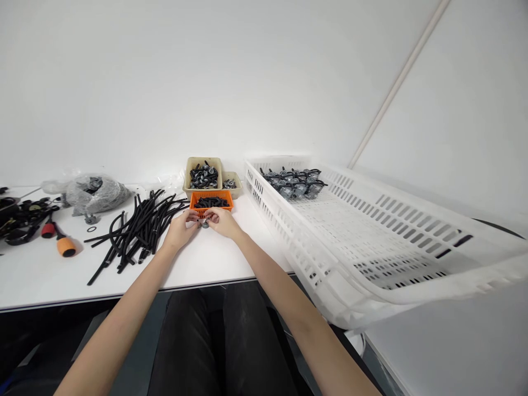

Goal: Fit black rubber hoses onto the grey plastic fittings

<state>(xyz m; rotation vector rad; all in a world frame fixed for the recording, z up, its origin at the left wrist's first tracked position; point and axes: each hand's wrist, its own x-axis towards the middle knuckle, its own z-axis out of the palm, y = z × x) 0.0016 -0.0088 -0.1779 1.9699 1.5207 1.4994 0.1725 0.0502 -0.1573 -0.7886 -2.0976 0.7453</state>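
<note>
My left hand [181,228] and my right hand [223,221] meet just in front of a small orange basket [231,202] of short black pieces. The right fingers are closed on a small grey metal part [205,224]. My left hand is pinched beside it; what its fingertips hold is too small to make out. Behind the basket stands a beige tray [187,179] of black and metal parts, with a smaller beige tray [237,192] of metal parts at its right. Left of my hands lies a loose pile of black tubes [140,225].
A large white perforated crate [284,236] fills the right side, with several clear and black assemblies [295,184] at its far end. On the left lie a plastic bag [97,195], a black ring [92,229], an orange-handled tool [66,246], a red-handled one [48,229] and black parts.
</note>
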